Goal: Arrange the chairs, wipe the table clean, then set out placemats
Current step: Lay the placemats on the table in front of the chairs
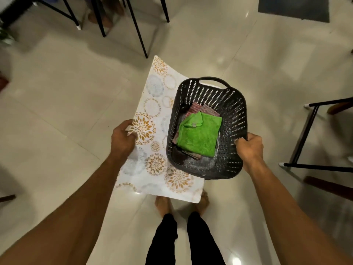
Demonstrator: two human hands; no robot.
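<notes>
My left hand is closed on the left edge of a thin, flexible placemat, white with gold and grey floral circles, its far corner curling upward. My right hand grips the right rim of a dark perforated plastic basket, which overlaps the placemat's right side. Inside lie a fluffy green cloth and checked cloths. Glossy tiled floor lies open ahead; black chair legs stand beyond and at my right.
</notes>
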